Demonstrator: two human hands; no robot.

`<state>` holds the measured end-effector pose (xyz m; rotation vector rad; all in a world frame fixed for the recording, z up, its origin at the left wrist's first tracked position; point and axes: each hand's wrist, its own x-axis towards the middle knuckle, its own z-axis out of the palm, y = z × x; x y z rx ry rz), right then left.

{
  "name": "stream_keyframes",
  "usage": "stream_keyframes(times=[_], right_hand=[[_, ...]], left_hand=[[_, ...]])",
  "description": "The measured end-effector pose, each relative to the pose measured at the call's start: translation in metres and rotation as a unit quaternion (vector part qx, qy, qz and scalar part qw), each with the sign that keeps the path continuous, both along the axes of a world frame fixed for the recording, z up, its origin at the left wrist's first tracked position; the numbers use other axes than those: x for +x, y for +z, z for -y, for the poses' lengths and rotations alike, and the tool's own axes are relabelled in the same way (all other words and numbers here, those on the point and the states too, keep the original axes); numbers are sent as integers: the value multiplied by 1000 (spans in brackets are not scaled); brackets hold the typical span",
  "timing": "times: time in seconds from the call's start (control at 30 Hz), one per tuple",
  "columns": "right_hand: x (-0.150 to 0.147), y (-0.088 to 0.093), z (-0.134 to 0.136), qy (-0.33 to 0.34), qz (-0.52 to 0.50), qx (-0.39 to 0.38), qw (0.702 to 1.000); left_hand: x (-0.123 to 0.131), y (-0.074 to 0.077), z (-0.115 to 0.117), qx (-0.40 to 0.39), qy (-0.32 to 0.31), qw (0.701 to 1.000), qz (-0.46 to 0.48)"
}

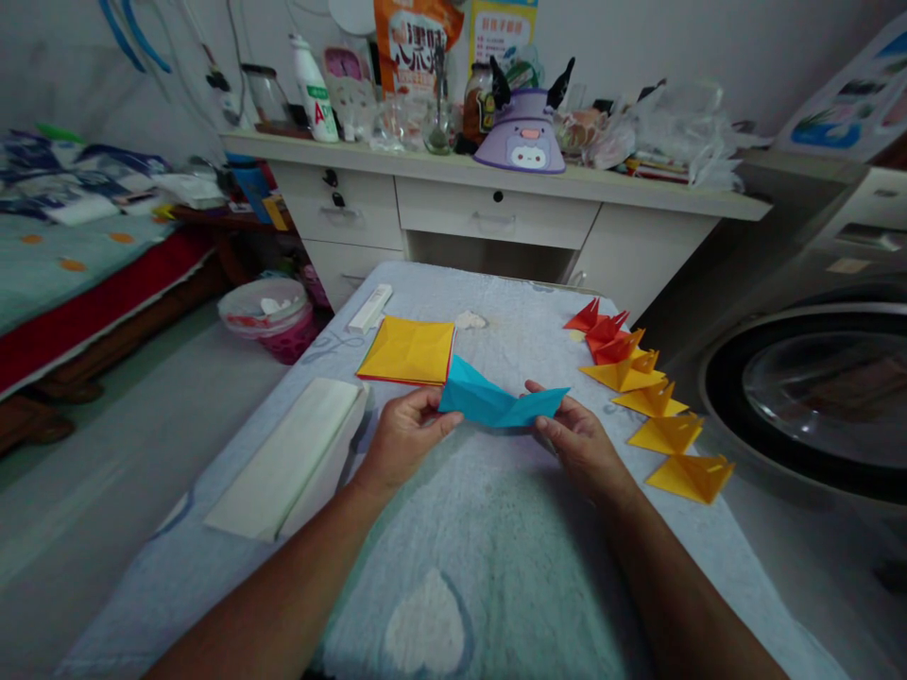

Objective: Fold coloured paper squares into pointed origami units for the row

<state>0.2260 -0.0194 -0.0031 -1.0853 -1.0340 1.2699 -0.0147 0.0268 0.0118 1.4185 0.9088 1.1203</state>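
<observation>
A partly folded sheet of blue paper (496, 401) is held between my two hands above the cloth-covered table. My left hand (407, 430) pinches its left end between thumb and fingers. The right end is gripped by my right hand (577, 439), with the thumb in front and the fingers partly hidden behind the paper. Just beyond my left hand lies a stack of yellow paper squares (409, 349), with red edges showing underneath. Folded yellow paper shapes (666, 434) and folded red ones (605, 335) form a row on the right side of the table.
A long white packet (290, 460) lies on the table (524, 557) at left, with a small white box (370, 308) farther back. Behind stands a cluttered white desk (453, 168). A pink bin (273, 326) is at left, a washing machine (814, 378) at right.
</observation>
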Motion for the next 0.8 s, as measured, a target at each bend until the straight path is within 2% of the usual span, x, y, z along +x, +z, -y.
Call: stream_keyframes(times=[0.23, 0.43, 0.67, 0.8], right_hand=[[-8, 0, 1, -18, -32, -19, 999], [-15, 4, -1, 20, -98, -8, 995], [-17, 2, -2, -13, -84, 12, 996], [-17, 0, -2, -18, -70, 24, 997]], left_hand=[[0, -4, 3, -24, 16, 999, 31], [1, -6, 3, -20, 22, 999, 40], [5, -6, 2, -4, 19, 995, 102], [6, -3, 4, -11, 15, 995, 98]])
